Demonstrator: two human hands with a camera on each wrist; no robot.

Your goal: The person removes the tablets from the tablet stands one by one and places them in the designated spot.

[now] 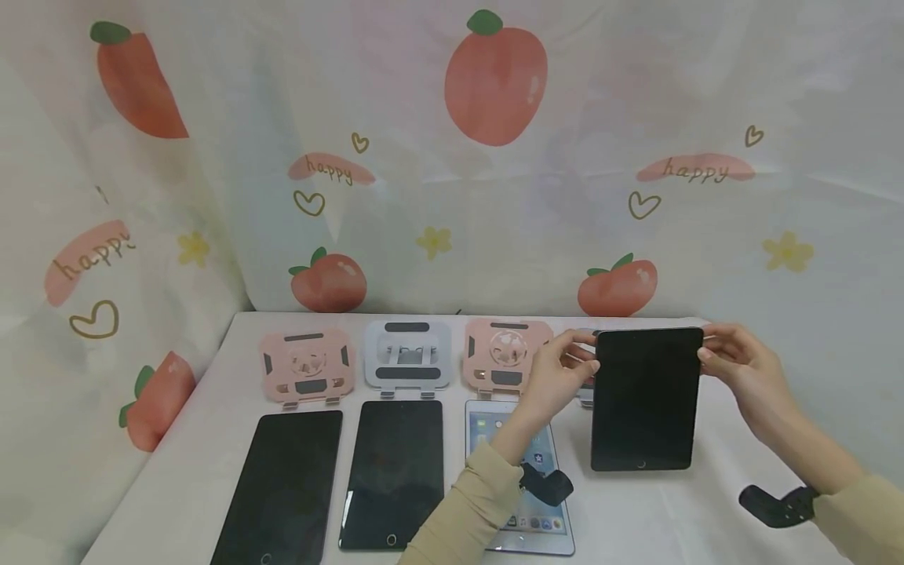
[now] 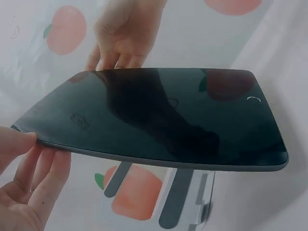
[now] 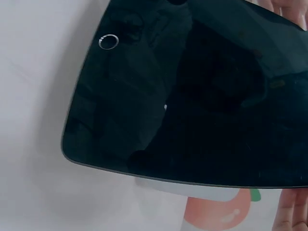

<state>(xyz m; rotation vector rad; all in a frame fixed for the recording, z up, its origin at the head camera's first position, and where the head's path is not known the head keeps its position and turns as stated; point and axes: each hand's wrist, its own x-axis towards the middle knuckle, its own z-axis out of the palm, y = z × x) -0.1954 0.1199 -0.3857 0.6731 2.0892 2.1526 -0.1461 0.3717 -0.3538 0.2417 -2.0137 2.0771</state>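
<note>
A tablet (image 1: 646, 400) with a dark screen and a round home button is held up by both hands, tilted upright over the table. My left hand (image 1: 554, 377) pinches its left edge near the top, thumb in front and fingers behind. On the opposite edge, my right hand (image 1: 749, 373) grips it near the top corner. In the left wrist view the tablet (image 2: 168, 118) spans between the two hands, with the left hand (image 2: 33, 178) at its near edge. Behind it stands a light grey-blue tablet case (image 1: 586, 392), mostly hidden by the tablet.
Two dark-screened tablets, one at left (image 1: 282, 486) and one in the middle (image 1: 395, 471), lie on the white table (image 1: 734, 494). A white tablet (image 1: 540, 534) with its screen lit lies under the left forearm. Behind them are two pink cases (image 1: 308, 361) and a light-blue case (image 1: 407, 353).
</note>
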